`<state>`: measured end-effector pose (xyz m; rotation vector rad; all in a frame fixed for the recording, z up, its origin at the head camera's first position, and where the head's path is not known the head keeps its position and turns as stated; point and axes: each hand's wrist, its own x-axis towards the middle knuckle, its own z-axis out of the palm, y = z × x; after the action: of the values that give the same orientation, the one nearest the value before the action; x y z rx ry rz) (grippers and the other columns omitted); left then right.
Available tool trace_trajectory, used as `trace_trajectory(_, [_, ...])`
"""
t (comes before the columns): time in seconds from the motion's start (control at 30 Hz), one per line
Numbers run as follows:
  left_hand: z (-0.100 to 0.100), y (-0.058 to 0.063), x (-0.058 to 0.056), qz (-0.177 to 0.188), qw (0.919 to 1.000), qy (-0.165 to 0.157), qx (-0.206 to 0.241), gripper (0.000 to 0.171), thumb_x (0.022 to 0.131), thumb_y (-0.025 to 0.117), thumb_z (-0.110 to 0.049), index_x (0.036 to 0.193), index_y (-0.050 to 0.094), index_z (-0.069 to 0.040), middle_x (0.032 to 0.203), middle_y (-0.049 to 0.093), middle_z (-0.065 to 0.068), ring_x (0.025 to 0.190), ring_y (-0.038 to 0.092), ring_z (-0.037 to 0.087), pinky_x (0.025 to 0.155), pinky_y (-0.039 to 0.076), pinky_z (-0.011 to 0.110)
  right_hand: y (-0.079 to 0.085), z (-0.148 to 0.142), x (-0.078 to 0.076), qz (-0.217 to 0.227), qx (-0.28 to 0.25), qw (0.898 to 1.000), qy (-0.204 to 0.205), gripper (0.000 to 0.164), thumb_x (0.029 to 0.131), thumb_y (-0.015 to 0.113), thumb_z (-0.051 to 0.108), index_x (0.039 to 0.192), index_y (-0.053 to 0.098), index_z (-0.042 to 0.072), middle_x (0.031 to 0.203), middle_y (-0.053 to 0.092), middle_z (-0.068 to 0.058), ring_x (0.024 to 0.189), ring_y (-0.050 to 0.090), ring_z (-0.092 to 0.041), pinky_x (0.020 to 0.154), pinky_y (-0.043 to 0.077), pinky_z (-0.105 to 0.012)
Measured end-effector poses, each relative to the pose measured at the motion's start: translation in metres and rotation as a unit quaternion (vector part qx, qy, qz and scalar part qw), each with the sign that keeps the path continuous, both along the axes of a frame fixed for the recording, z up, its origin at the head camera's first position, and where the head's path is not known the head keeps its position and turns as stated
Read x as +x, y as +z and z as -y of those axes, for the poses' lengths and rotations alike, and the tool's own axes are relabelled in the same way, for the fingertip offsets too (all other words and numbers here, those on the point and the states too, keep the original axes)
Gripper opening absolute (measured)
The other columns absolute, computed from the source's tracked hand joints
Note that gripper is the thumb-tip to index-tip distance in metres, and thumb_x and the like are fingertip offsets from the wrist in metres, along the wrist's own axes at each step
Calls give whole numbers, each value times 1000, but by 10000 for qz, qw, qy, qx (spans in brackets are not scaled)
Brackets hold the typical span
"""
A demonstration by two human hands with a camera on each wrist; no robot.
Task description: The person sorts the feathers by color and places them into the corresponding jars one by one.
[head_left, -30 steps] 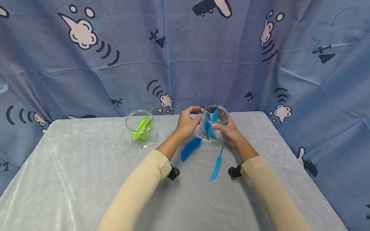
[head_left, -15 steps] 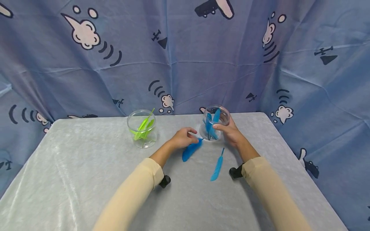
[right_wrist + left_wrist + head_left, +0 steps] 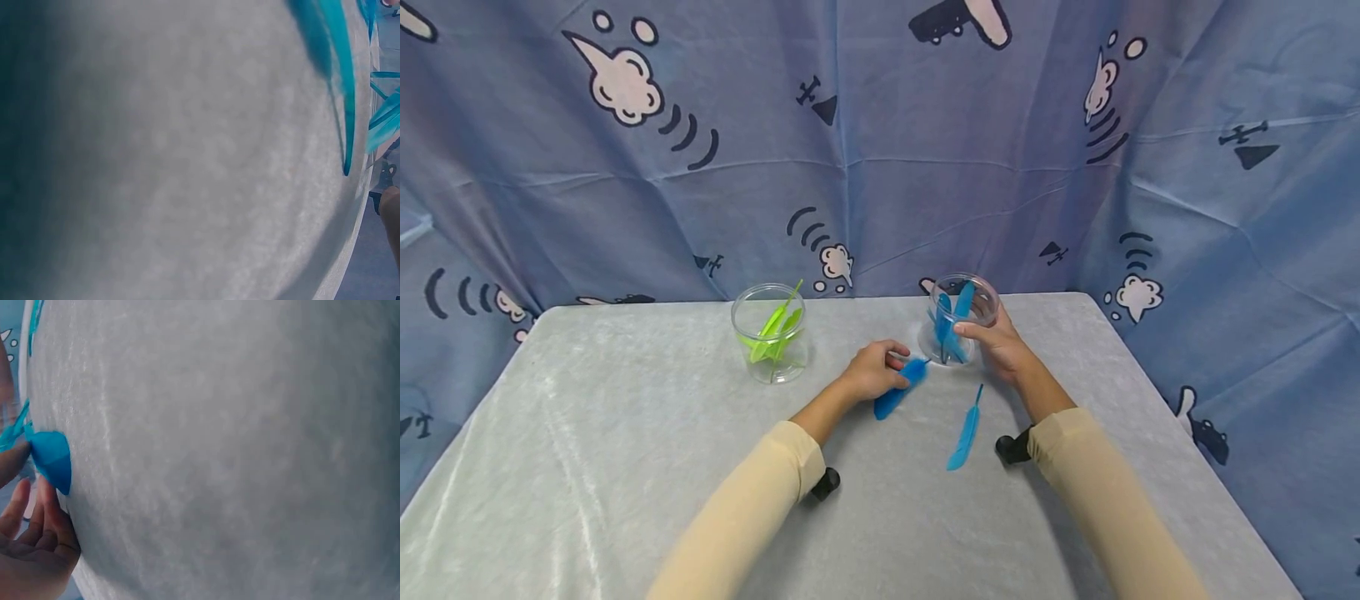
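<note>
In the head view a blue feather (image 3: 891,402) lies on the grey cloth. My left hand (image 3: 872,371) is over its upper part, thumb and fingers spread to either side. The left wrist view has the feather (image 3: 55,459) beside the thumb tip and fingertips, with a gap between them. My right hand (image 3: 1003,343) grips a clear plastic cup (image 3: 934,340) from its right side, thumb on the near wall; its other fingers are mostly hidden behind. Several blue feathers stand inside that cup. A lighter blue feather (image 3: 965,437) lies in front of it.
A second clear cup (image 3: 758,293) stands to the left with several bright green feathers (image 3: 771,333) inside. The cloth-covered table (image 3: 647,467) ends at a blue printed curtain (image 3: 910,192) behind and at the sides.
My left hand has come away from the rim of the right cup and down to the left, onto the blue feather. The right hand keeps its hold on the cup.
</note>
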<state>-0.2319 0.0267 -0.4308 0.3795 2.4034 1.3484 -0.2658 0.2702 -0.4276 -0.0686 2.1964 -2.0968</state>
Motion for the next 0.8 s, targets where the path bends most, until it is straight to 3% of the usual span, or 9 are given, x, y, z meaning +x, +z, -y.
trace_trajectory(0.37, [-2, -4, 3, -189, 9998, 107, 20, 44, 84, 76, -2, 126, 64, -6, 105, 68, 8, 95, 64, 22, 85, 53, 35, 1, 0, 0, 74, 11, 10000, -8, 92, 91, 68, 3, 160, 11, 26, 166, 12, -6, 152, 7, -24, 122, 7, -48])
trace_trajectory(0.57, [-5, -5, 5, -225, 9996, 25, -144, 42, 85, 75, -2, 126, 63, -7, 90, 63, 4, 81, 58, 17, 75, 50, 31, 0, 0, 0, 132, -6, 9999, -40, 93, 90, 68, 4, 160, 11, 27, 166, 11, -6, 152, 7, -24, 122, 7, -48])
trace_trajectory(0.8, [-3, -4, 2, -189, 9996, 47, 193, 40, 84, 76, 0, 122, 65, -4, 87, 61, 4, 79, 56, 15, 74, 51, 29, 0, 0, 0, 169, 33, 9998, -53, 94, 91, 69, 5, 160, 9, 27, 167, 10, -6, 152, 6, -24, 121, 6, -49])
